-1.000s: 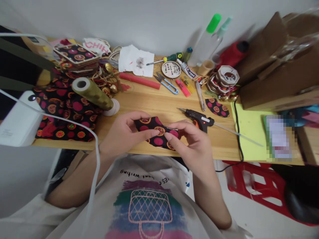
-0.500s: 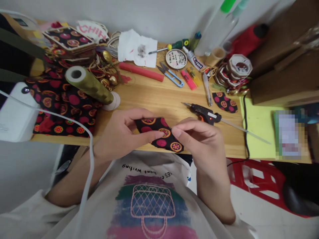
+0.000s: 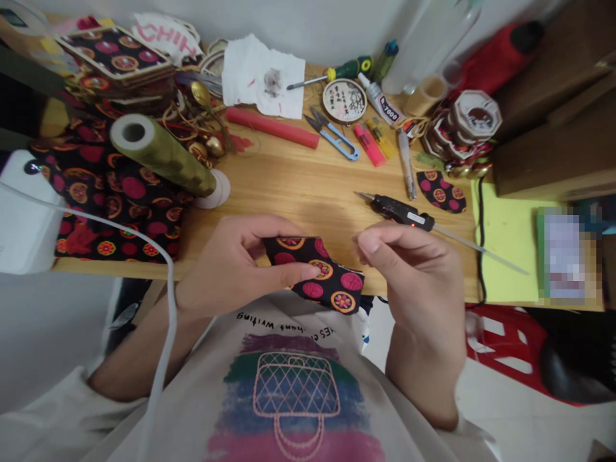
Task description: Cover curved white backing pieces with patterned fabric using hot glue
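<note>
My left hand (image 3: 240, 266) pinches a small black fabric piece (image 3: 317, 273) printed with red and orange circles, thumb on top, at the near edge of the wooden desk (image 3: 308, 186). The piece hangs past the desk edge towards my shirt. My right hand (image 3: 414, 273) has come off the fabric and hovers just right of it, fingers curled loosely together, nothing visible in them. A black hot glue gun (image 3: 402, 212) lies on the desk just beyond my right hand.
A gold thread spool (image 3: 161, 154) lies on patterned cloth (image 3: 110, 199) at left, by a white device (image 3: 24, 218) with a cable. Blue snips (image 3: 334, 133), red stick (image 3: 272, 127), screwdriver (image 3: 332, 72), glue tube (image 3: 380, 106), octagonal ornaments (image 3: 469, 128) and another fabric piece (image 3: 441, 191) crowd the back. A yellow sheet (image 3: 505, 250) lies right.
My right hand has let go of the fabric piece and moved right, towards the glue gun. The left hand keeps its pinch. The view has tilted down a little.
</note>
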`<control>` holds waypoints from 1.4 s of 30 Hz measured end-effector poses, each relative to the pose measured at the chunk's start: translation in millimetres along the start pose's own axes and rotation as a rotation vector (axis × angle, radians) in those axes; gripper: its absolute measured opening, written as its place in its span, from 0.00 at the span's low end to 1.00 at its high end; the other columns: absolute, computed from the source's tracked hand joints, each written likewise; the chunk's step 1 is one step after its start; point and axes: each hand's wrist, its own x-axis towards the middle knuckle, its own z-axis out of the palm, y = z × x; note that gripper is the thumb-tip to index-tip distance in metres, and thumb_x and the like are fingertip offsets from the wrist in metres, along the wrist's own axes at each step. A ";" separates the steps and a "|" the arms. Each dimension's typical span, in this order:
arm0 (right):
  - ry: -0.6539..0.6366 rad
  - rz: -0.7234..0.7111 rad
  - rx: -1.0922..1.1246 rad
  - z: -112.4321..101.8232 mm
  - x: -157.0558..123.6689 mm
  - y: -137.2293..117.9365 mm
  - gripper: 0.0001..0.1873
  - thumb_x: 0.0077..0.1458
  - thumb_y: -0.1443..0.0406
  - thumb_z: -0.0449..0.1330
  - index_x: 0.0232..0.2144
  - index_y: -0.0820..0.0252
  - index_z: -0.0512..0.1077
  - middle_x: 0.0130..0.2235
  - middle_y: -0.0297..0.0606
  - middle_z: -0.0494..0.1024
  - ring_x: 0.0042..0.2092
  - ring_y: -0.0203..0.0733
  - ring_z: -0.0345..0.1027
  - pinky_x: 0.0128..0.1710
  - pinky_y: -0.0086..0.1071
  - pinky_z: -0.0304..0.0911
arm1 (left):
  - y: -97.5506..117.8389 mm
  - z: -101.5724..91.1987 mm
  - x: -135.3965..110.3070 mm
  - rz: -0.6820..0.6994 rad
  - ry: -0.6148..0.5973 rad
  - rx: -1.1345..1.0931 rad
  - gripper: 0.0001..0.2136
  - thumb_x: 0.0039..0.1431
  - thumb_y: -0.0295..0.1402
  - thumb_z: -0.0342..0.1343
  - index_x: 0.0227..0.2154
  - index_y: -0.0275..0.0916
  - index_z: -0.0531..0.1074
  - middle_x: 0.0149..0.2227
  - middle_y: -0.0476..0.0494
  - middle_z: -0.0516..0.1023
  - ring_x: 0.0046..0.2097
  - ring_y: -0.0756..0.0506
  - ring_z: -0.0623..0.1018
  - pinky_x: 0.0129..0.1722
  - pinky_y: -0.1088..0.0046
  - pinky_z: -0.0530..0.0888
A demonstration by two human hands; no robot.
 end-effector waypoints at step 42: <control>-0.065 -0.017 -0.181 -3.3 -16.6 -6.7 0.10 0.59 0.62 0.62 0.26 0.54 0.71 0.25 0.30 0.69 0.29 0.33 0.62 0.29 0.29 0.62 | -4.6 -4.3 -9.6 0.038 -0.039 0.058 0.08 0.47 0.30 0.71 0.30 0.47 0.80 0.30 0.55 0.82 0.29 0.49 0.78 0.31 0.74 0.76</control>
